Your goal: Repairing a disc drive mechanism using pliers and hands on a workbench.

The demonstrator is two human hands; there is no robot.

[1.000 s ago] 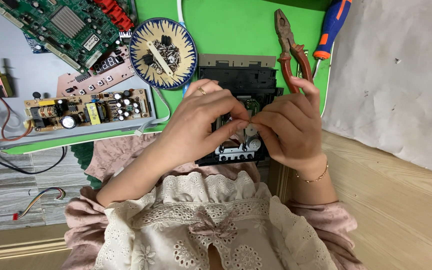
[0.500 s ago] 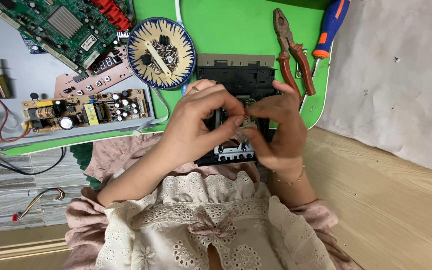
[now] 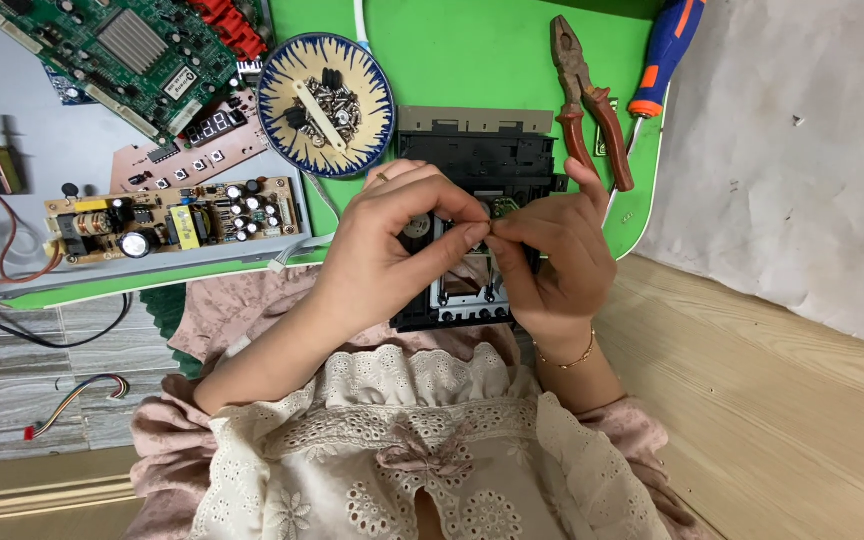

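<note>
Both hands sit higher over the black drive unit (image 3: 477, 160) than before: left hand (image 3: 392, 250) and right hand (image 3: 552, 255) fingertips pinched together (pinched item too small to identify).

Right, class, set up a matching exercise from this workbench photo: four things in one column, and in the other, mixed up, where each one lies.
Things:
1. pliers
2. bowl
3. screwdriver
4. black drive unit

Places:
A. under both hands, at the middle of the green mat
B. top edge, just right of the pliers
C. left of the drive unit, holding screws
D. between the drive unit and the screwdriver

Pairs: 1-D, 2-C, 3-B, 4-A
</note>
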